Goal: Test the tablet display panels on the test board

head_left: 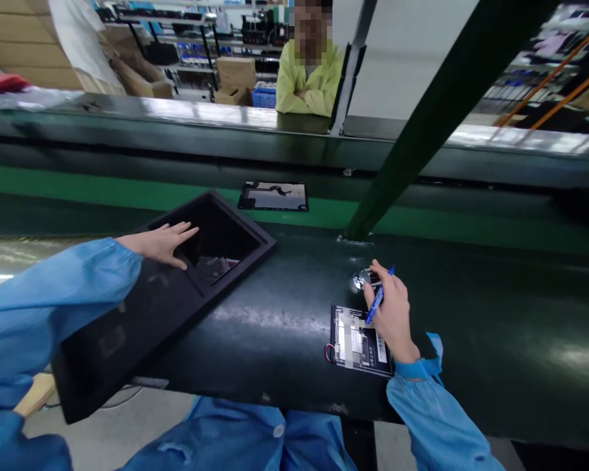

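Note:
My left hand lies flat with fingers spread on the rim of a black foam tray that sits tilted across the near edge of the dark bench. My right hand is closed around a blue pen and also touches a small shiny metal cylinder on the bench. Just under that hand lies a flat black device board with taped patches and a red wire at its left edge.
A second flat device rests on the green conveyor belt beyond the tray. A dark green post slants up from the bench centre. Across the line a person in a yellow coat stands with folded arms. Cardboard boxes and shelves fill the background.

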Available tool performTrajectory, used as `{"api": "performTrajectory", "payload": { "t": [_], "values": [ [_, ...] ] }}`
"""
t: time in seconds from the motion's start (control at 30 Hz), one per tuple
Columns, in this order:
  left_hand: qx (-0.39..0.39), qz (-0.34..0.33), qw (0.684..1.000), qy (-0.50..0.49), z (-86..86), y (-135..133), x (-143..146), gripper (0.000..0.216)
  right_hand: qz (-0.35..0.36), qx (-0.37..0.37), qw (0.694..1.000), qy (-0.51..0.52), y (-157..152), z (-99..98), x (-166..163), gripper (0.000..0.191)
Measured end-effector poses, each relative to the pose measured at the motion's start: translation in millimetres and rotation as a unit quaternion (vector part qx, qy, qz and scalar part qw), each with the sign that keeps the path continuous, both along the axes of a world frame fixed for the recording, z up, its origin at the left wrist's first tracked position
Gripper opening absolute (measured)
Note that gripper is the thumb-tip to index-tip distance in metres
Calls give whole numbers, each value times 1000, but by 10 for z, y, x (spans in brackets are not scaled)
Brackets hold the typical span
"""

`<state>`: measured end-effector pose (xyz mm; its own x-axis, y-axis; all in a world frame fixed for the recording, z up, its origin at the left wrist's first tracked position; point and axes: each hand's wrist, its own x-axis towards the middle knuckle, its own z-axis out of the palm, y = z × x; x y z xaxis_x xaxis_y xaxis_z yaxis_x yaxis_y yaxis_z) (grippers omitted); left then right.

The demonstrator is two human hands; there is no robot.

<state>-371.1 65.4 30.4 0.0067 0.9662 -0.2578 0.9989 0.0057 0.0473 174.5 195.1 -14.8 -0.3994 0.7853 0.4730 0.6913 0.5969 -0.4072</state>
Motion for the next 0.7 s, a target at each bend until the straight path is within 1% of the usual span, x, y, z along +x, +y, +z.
{"api": "performTrajectory", "payload": {
  "t": [0.07, 0.13, 0.23, 0.33, 0.37, 0.43, 0.53, 0.57, 0.63, 0.7],
  "values": [
    [-7, -24, 1000, -3, -72, 48, -72, 114, -6, 5, 1000, -1, 8, -3, -2, 37],
    [-10, -84, 996, 0, -105, 131, -127, 111, -10, 16, 1000, -1, 1, 26, -9, 36],
    [3, -176, 984, 8, -162, 155, -189, 89, -6, 50, 999, 16, -83, 169, -59, 34],
    [51, -198, 979, -7, -220, 72, -224, 66, 29, 84, 995, 48, -275, 437, -188, 24],
    [69, -197, 978, -13, -219, 50, -227, 60, 45, 76, 995, 55, -350, 543, -250, 21],
    [123, -174, 977, -26, -165, 48, -210, 55, 78, 21, 995, 62, -480, 757, -404, 21],
    [226, -116, 965, -63, 33, 119, -98, 50, 135, -80, 986, 58, -526, 992, -722, 24],
    [260, -100, 957, -79, 115, 132, -36, 46, 154, -101, 982, 49, -486, 1028, -855, 24],
    [316, -71, 941, -98, 280, 86, 117, 40, 171, -129, 977, 14, -332, 1017, -1160, 24],
    [386, -25, 917, -96, 426, -98, 289, 35, 144, -149, 977, -40, -122, 913, -1508, 26]
  ]
}}
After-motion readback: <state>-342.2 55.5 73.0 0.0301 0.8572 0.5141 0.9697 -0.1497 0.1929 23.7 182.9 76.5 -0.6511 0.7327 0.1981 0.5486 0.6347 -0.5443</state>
